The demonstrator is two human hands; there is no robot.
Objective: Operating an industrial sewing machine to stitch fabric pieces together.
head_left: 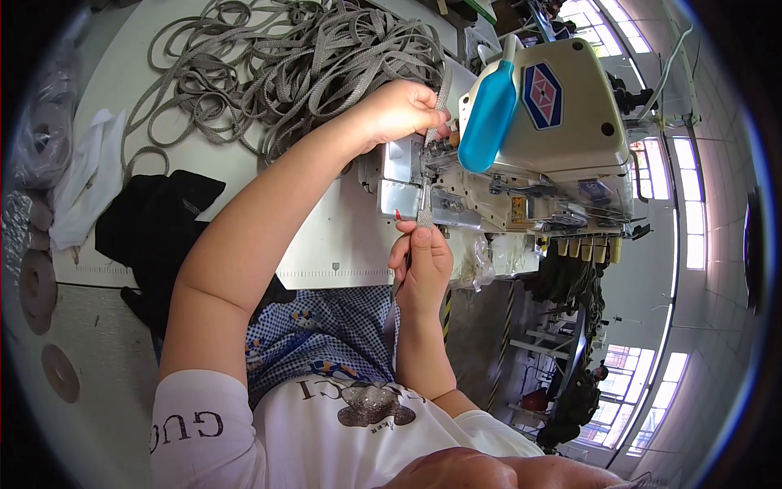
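Note:
A flat grey woven cord [425, 213] runs under the presser area of an overlock-type sewing machine [562, 98]. On the far side of the needle area, my left hand [399, 114] pinches the cord between thumb and fingers, close to the machine's front. Nearer my body, my right hand [425, 262] grips the same cord, thumb on top, and its tail hangs down toward my lap. A small red pointed piece [398, 215] shows just by the right fingers. Beyond my left hand lies a large tangled heap of the same grey cord [342, 61].
A blue paddle-shaped piece [489, 118] stands out in front of the machine head. Black cloth [155, 216] and white cloth [90, 179] lie on the left of the white table [322, 244]. Plastic-wrapped rolls [41, 147] line the far left. Clear plastic [481, 261] hangs below the machine.

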